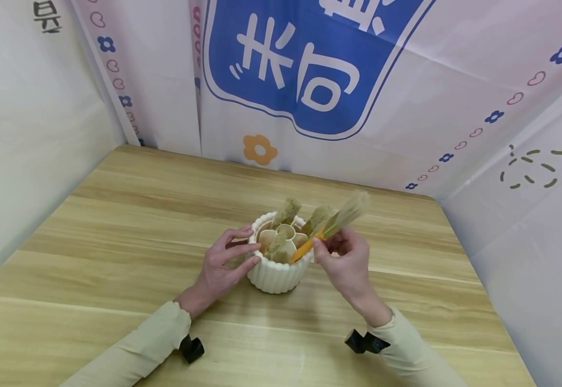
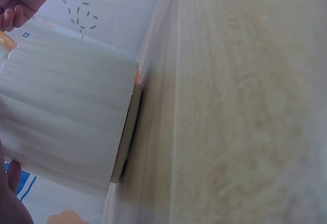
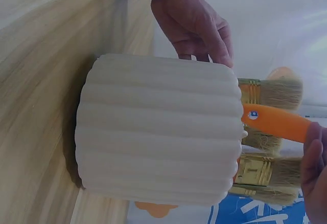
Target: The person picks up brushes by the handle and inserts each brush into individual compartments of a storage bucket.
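Note:
A white ribbed pot (image 1: pixel 277 279) stands on the wooden table; petal-shaped compartments show inside it. My left hand (image 1: pixel 222 259) rests on its left side, spread fingers and thumb touching the scalloped rim. At the pot's right, my right hand (image 1: pixel 348 263) pinches a paintbrush (image 1: pixel 305 248) with an orange handle, bristles up and tilted right. The lower handle end is at the rim, as the handle (image 3: pixel 281 123) also shows in the right wrist view. Several other paintbrushes (image 3: pixel 281 93) stand bristles up in the pot, their handles mostly hidden by its wall.
The wooden table (image 1: pixel 116 258) runs back to a white printed cloth (image 1: pixel 387 156) with a blue sign and flowers. White cloth walls (image 1: pixel 24 134) rise at the left and right. Black wrist mounts (image 1: pixel 192 349) sit at both sleeves.

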A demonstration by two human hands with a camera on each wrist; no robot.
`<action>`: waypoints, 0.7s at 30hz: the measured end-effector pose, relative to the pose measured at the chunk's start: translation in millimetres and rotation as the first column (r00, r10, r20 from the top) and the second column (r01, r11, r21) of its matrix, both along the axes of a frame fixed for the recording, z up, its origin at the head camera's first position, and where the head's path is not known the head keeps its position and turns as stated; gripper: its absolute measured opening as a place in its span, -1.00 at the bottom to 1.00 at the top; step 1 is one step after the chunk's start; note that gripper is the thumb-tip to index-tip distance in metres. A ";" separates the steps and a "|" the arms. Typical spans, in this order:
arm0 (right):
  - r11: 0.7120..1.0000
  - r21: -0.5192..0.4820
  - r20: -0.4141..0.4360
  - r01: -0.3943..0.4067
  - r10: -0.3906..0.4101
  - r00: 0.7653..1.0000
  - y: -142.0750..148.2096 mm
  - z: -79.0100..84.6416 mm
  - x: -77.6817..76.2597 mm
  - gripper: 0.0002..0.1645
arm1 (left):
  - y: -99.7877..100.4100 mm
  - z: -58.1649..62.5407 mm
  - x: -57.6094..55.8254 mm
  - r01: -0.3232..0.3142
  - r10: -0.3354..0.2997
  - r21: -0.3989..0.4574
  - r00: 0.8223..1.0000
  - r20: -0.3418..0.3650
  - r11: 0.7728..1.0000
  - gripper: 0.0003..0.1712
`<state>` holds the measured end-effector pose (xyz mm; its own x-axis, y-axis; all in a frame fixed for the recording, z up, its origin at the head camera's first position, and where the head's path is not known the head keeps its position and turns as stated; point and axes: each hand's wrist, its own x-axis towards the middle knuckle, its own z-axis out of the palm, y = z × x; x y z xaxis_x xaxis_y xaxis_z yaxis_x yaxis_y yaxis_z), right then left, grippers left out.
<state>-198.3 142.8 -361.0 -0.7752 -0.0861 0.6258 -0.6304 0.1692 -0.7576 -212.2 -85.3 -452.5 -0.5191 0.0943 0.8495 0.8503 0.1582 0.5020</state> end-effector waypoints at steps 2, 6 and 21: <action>0.999 0.040 -0.040 0.008 -0.006 0.999 -1.1 -1.6 0.4 -0.88 | 0.1 0.0 -0.2 0.000 0.000 -0.001 1.000 -0.001 1.000 -0.72; 0.992 0.123 -0.141 -0.010 0.028 0.990 -4.6 -5.6 0.2 -0.85 | 0.6 -0.1 -0.7 0.002 -0.002 0.007 1.000 -0.007 1.000 -0.74; 0.951 0.308 -0.104 0.019 0.014 0.994 -16.3 -22.6 -0.5 -0.80 | 2.1 -0.9 -1.8 -0.002 0.003 0.009 1.000 -0.021 1.000 -0.74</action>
